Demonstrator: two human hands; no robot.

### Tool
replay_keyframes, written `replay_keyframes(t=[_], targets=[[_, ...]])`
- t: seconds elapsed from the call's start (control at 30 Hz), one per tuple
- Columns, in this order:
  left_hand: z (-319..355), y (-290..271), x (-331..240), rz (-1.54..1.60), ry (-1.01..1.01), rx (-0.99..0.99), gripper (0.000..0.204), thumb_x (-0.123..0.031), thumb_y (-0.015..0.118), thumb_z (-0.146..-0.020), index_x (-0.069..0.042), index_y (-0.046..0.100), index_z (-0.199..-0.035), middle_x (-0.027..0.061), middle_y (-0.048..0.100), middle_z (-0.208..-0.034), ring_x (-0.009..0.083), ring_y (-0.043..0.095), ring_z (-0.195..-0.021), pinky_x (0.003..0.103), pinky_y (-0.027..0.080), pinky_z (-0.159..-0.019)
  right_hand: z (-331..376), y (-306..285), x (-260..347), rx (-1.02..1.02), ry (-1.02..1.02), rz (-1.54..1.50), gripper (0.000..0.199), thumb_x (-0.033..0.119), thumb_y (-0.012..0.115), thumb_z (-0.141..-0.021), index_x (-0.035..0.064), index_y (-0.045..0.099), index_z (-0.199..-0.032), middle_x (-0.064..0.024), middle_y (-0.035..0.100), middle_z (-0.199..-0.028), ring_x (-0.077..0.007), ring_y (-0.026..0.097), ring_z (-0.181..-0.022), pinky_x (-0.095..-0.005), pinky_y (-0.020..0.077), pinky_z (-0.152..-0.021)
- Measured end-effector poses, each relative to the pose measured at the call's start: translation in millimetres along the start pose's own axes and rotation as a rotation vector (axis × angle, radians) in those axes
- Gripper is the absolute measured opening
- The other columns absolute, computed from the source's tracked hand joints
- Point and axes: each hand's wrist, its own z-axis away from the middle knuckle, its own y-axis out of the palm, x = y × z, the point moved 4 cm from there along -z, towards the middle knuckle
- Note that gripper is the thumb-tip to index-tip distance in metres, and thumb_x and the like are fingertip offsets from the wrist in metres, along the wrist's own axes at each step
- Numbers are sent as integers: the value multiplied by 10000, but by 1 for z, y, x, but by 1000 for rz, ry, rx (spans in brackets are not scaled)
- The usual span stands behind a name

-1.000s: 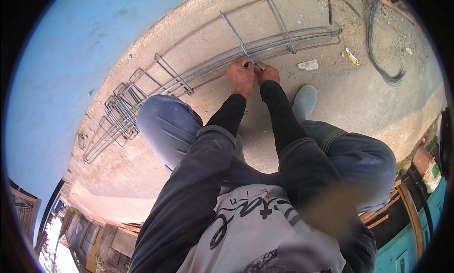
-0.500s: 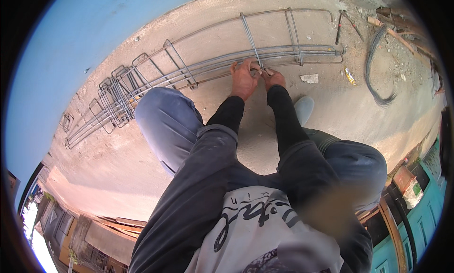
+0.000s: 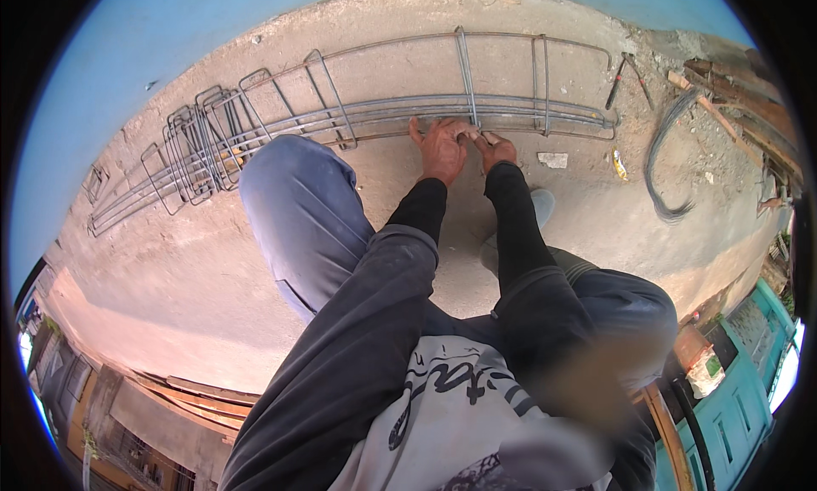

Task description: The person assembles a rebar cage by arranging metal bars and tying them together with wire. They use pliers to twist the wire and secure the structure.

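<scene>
A long rebar cage [image 3: 400, 110] lies across the ground in front of me, made of steel bars with rectangular stirrups around them. My left hand [image 3: 443, 153] is at the near side of the cage, its thumb side pinched by a stirrup's lower corner and an outer finger stuck out. Close against it, my right hand [image 3: 496, 152] has its fingers curled at the same corner. Whatever the fingertips pinch is too small to make out. That stirrup [image 3: 465, 70] rises from the fingers, nearly upright. Another stirrup [image 3: 545, 82] stands just to the right.
Several stirrups [image 3: 200, 146] are bunched at the cage's left end. Pincers [image 3: 628, 81] with dark and red handles lie at the far right, near a bundle of thin wire [image 3: 657, 155]. A pale flat fragment [image 3: 553, 160] and a yellow wrapper [image 3: 619, 165] lie nearer. My knee [image 3: 298, 193] is by the cage.
The stirrup at my hands leans less, its top having moved right. An outer finger of my left hand sticks out further. The whole view has shifted slightly, with the cage lower in it.
</scene>
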Motion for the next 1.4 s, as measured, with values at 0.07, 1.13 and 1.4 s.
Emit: replay_keyframes(t=[0.07,1.13,1.4], targets=[[2,-5,14,18,-30,-46,193,-33,670,-814,-210,735,-854,-27,710,-915,207,598,-1053,604,13,-1155,12,8,34,127,94,68,506,352,707,-863,-1,651,-1221,-240,661,-1179,-336,632,-1124,-358,471,-949],[-4,3,8,119,-141,-4,296,-141,788,-784,-180,542,-945,-49,682,-833,168,658,-944,531,81,-1120,-50,-31,83,487,-109,931,268,238,657,-897,80,663,-1113,-152,709,-970,-327,682,-924,-411,541,-799],[-12,2,7,49,-149,74,231,-198,802,-791,-172,594,-890,-33,660,-796,187,657,-848,531,138,-1105,-4,-33,12,692,484,-160,163,206,631,-943,98,660,-1061,-54,621,-708,-137,518,-516,-317,395,-460]])
